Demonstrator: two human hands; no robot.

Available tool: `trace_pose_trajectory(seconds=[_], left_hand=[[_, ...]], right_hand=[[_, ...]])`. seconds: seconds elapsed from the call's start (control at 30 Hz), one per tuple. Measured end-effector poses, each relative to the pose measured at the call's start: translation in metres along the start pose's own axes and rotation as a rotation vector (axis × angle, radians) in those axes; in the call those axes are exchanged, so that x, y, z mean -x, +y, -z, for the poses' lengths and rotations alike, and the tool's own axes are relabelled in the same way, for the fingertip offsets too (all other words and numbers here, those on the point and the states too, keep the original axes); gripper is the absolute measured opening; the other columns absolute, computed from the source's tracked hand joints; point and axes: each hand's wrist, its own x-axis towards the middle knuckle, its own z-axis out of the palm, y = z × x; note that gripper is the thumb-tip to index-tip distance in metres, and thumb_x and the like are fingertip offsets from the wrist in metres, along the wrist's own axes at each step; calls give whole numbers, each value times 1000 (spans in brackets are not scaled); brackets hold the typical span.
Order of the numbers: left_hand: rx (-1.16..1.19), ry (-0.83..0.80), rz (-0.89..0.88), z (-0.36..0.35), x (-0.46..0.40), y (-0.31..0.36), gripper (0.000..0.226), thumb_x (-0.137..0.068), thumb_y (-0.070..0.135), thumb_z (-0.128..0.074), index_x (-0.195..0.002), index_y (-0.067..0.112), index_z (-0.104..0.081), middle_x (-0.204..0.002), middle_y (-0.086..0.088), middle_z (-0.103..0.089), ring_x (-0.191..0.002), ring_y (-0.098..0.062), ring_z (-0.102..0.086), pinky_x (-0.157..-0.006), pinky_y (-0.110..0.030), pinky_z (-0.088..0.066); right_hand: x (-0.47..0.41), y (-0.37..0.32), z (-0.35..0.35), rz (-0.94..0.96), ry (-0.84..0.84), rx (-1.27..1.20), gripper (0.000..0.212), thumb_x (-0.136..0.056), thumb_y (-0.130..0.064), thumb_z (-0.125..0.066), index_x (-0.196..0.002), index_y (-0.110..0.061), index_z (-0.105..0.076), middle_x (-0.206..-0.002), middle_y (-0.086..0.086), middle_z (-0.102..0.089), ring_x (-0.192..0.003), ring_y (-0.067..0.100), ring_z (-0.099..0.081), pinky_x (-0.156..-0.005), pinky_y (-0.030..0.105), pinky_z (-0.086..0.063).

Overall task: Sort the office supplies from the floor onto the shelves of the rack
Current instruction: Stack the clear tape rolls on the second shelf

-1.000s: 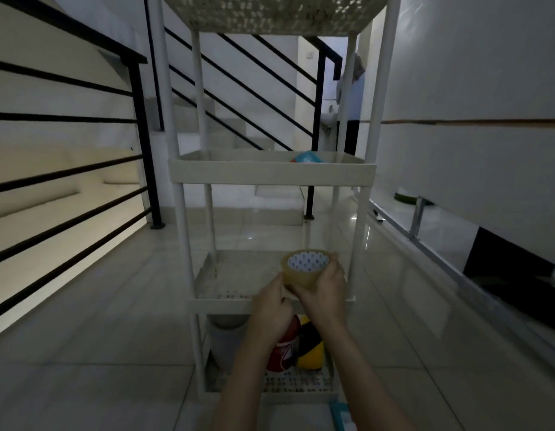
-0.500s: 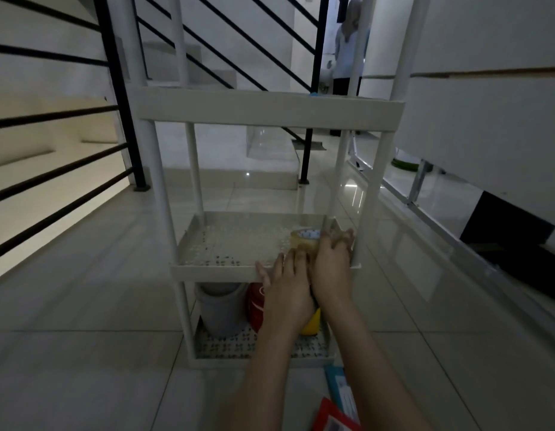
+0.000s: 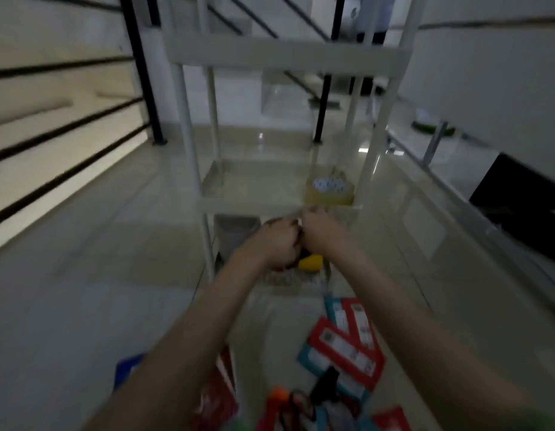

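Note:
A clear-brown tape roll (image 3: 329, 191) lies at the right end of the white rack's middle shelf (image 3: 254, 207). My left hand (image 3: 274, 242) and my right hand (image 3: 319, 228) hover side by side just below and in front of that shelf's rim, apart from the roll and holding nothing. The left fingers look loosely curled; the picture is blurred. On the floor near me lie red and teal packets (image 3: 347, 346), an orange-capped marker (image 3: 277, 396), a black item (image 3: 327, 381) and a blue object (image 3: 127, 368).
The bottom shelf holds a grey cup (image 3: 235, 231) and a yellow roll (image 3: 310, 262), partly behind my hands. A black stair railing (image 3: 142, 73) runs on the left. On the right are a white wall and a dark box (image 3: 524, 197).
Both hands have let go of the tape roll and drawn back below the shelf rim. The roll stays on the middle shelf. My view has tilted down, showing more supplies on the floor.

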Motion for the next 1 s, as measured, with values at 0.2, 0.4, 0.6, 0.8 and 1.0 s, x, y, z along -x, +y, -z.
trace_pose_trajectory(seconds=[0.2, 0.4, 0.6, 0.8, 1.0], left_hand=[[-195, -474, 163, -8, 87, -20, 40, -97, 15, -41, -136, 5, -43, -141, -12, -45, -125, -26, -45, -99, -31, -36], [-329, -843, 369, -66, 155, -45, 44, -99, 28, -39, -136, 6, -40, -133, -12, -50, -113, -26, -52, -99, -36, -40], [-432, -1038, 201, -126, 212, -44, 48, -94, 31, -51, -131, 2, -46, -134, -14, -50, -122, -28, -48, -98, -34, -40], [-398, -815, 143, -163, 242, -55, 37, -96, 22, -48, -125, 0, -49, -129, -17, -55, -118, -29, -51, -99, -35, -38], [-37, -636, 284, -128, 220, -61, 37, -91, 19, -56, -123, 1, -51, -125, -16, -56, -97, -21, -51, -75, -23, -39]], right_hand=[[75, -41, -36, 408, -361, 146, 58, -94, -31, -50, -144, -12, -27, -140, 16, -39, -124, 34, -44, -97, 38, -42], [118, -73, -88, 555, -664, 133, 55, -97, -31, -46, -144, -8, -28, -135, 13, -47, -106, 27, -50, -77, 25, -35], [147, -96, -143, 834, -491, 37, 40, -95, -25, -48, -128, -1, -44, -115, 15, -55, -105, 29, -53, -79, 28, -40], [169, -102, -193, 994, -517, 235, 52, -95, -24, -48, -139, -5, -31, -143, 18, -34, -121, 32, -42, -96, 47, -44], [161, -89, -192, 756, -440, -28, 79, -89, -41, -55, -147, -7, -14, -147, 17, -26, -136, 36, -23, -110, 44, -27]])
